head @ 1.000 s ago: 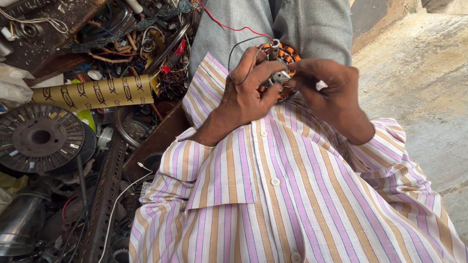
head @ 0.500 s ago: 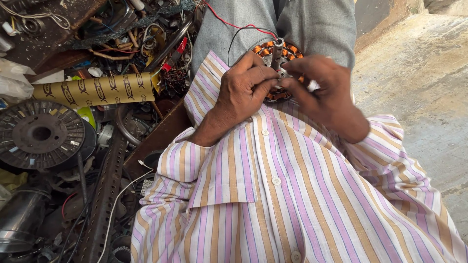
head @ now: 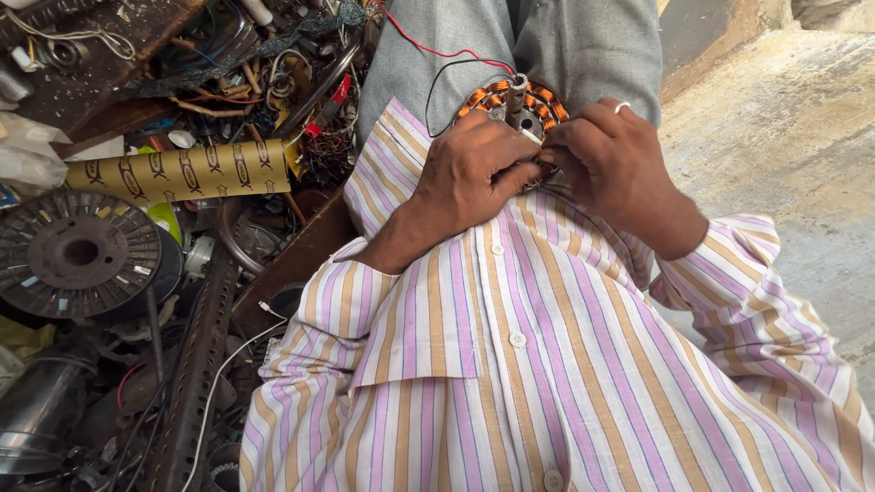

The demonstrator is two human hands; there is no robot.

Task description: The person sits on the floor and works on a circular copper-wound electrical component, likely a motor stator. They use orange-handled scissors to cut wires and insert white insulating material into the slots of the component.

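A round motor stator (head: 512,102) with orange copper coils and a metal shaft rests on my lap, against grey trousers. My left hand (head: 474,169) grips its near left side, fingers curled over the rim. On the near right side my right hand (head: 609,159), a ring on one finger, pinches at the coils. A red wire (head: 428,47) and a black wire (head: 447,77) run from the stator toward the clutter. The lower half of the stator is hidden by both hands and my striped shirt.
Left of my lap lies a heap of scrap: a round metal rotor disc (head: 77,253), a tan cardboard tube (head: 182,173), a perforated metal bar (head: 196,364), a shiny metal can (head: 41,410), loose wires. Bare concrete floor (head: 793,137) lies to the right.
Both hands have shifted slightly on the stator, and more of its coils and shaft now show above my fingers. The view has tilted a little.
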